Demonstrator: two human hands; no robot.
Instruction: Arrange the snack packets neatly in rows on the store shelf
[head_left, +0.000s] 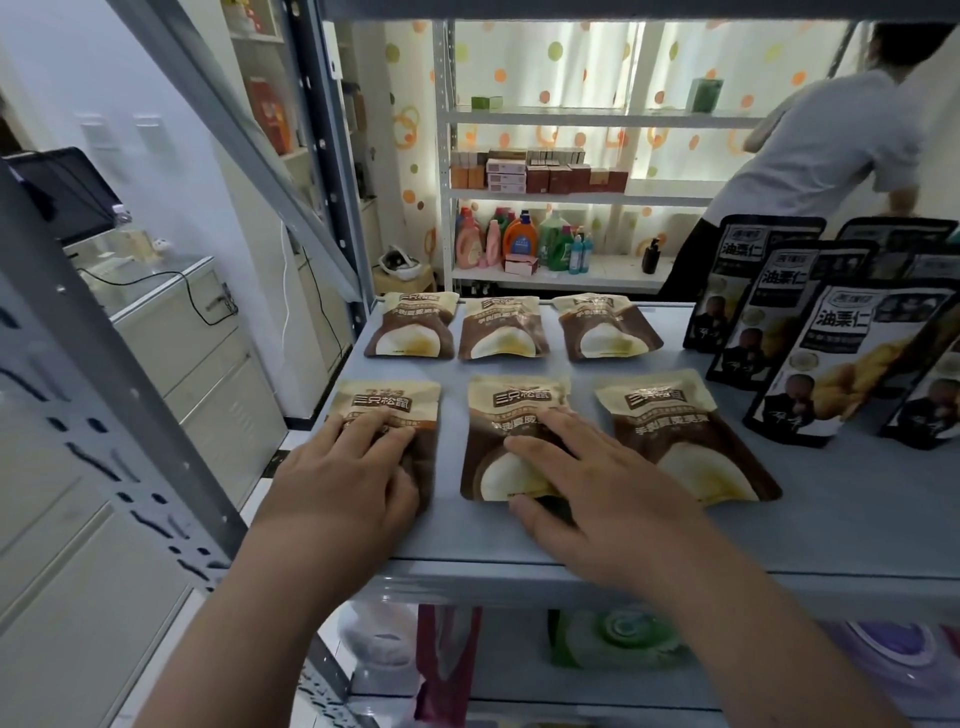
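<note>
— How do I straighten these?
— Your left hand (353, 467) lies flat on the front-left packet (387, 402), your right hand (582, 483) flat on the front-middle packet (514, 400), both on the shelf (831, 519). Press lightly, and slide each until it is in line with the back row (501, 330).

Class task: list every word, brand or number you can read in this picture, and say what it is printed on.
"三只松鼠": on the beige-and-brown snack packets.
"油栗仁": on the black-and-white pouches.
Smaller print on both: too blurred to read.
Labels on the far detergent bottles and boxes: too small to read.
</note>
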